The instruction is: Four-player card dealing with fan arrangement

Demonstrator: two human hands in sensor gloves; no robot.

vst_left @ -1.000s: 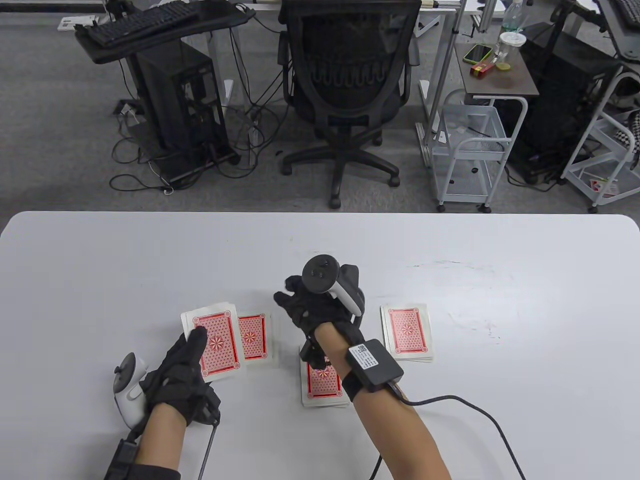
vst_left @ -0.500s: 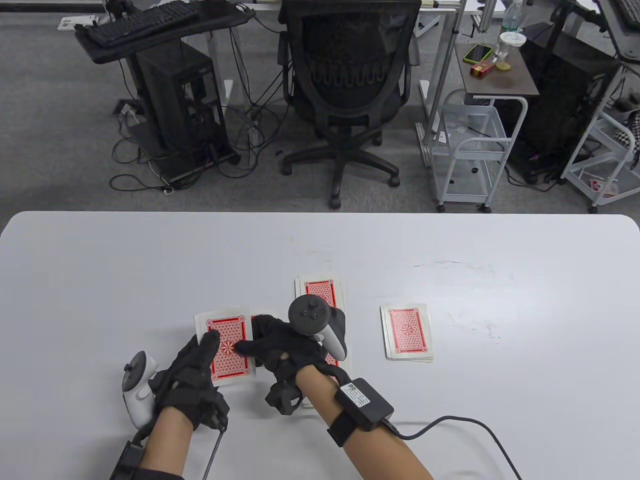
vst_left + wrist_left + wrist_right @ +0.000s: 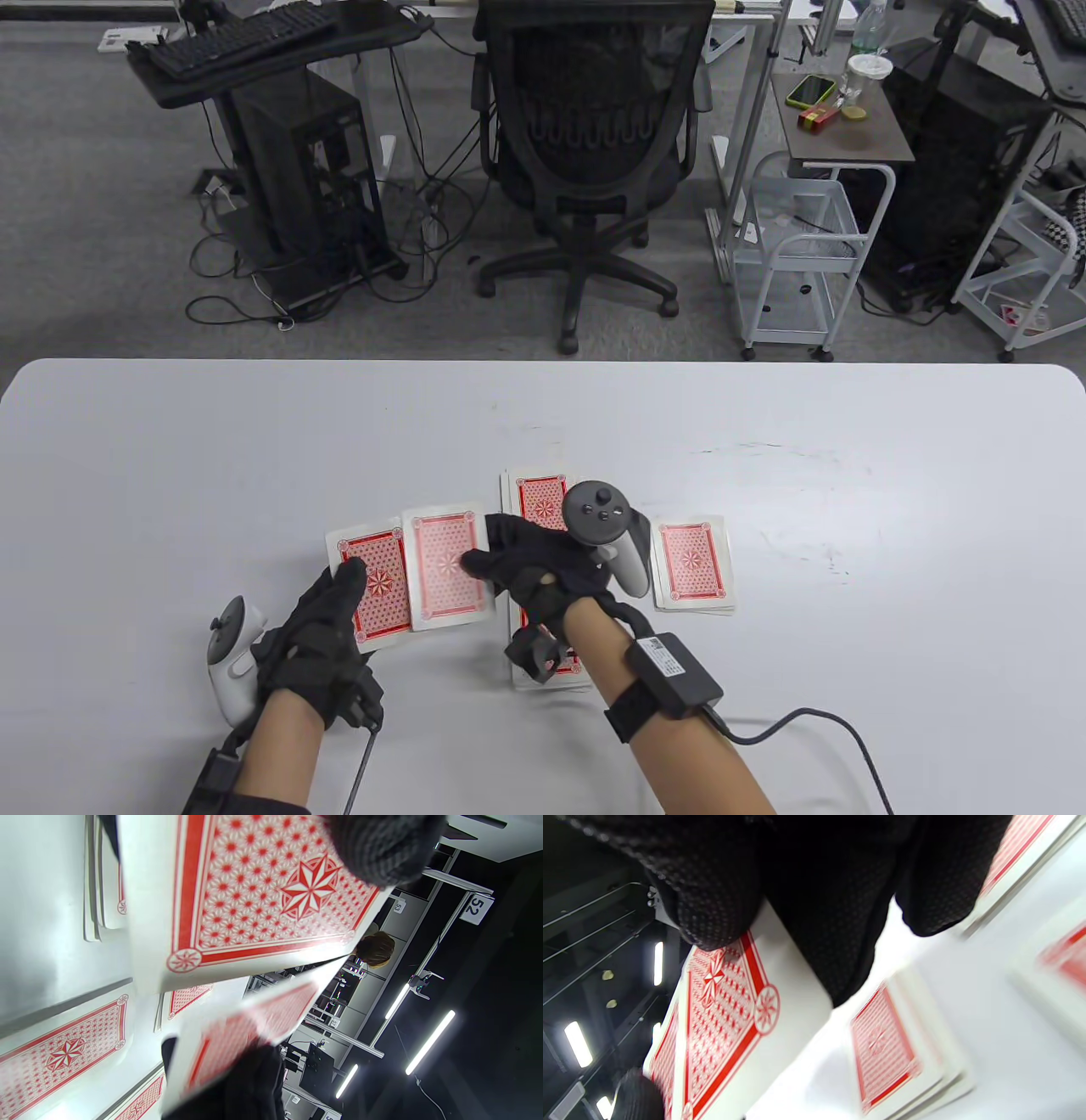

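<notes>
1. Table view: the left hand (image 3: 327, 632) holds the deck (image 3: 373, 586) face down, thumb across its back so the top stays free. The right hand (image 3: 543, 573) pinches 1 card (image 3: 448, 570) just beside the deck, lifted clear, probably bound for a pile. At least 3 dealt piles lie on the table (image 3: 170, 475); the far-right pile (image 3: 691, 564) sits apart from both hands.
2. Left wrist view: a gloved fingertip presses the deck's (image 3: 254, 899) red back; the pinched card (image 3: 250, 1031) is blurred below.
3. Right wrist view: fingertips (image 3: 717, 908) clamp the card (image 3: 721, 1031) above a pile (image 3: 895, 1052).
</notes>
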